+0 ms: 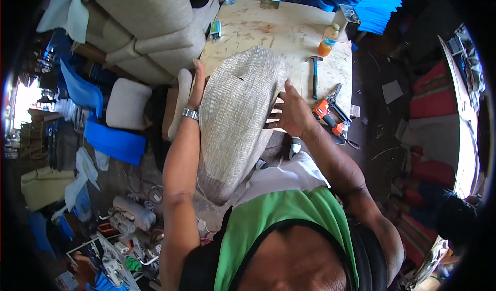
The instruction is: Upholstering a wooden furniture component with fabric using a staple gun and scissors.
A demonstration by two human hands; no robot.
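Observation:
A long, rounded upholstered panel point(237, 110) in beige woven fabric stands tilted before me, its upper end over the table and its narrow end near my lap. A small dark slit or mark shows near its top. Along its left edge lies my left hand point(197, 87), thumb up and a metal watch at the wrist; its fingers are hidden behind the panel, which it appears to grip. At the opposite edge, my right hand point(293, 111) has its fingers spread, the fingertips at the panel's side. Whether those fingertips bear any weight is unclear.
The wooden table point(248, 22) carries a hammer point(315, 79), an orange-and-black power tool point(324, 110), an orange drink bottle point(328, 40), a metal can point(346, 17) and a small green box point(215, 29). Beige sofa parts point(150, 17) crowd the left; a blue chair point(82, 89) stands beyond.

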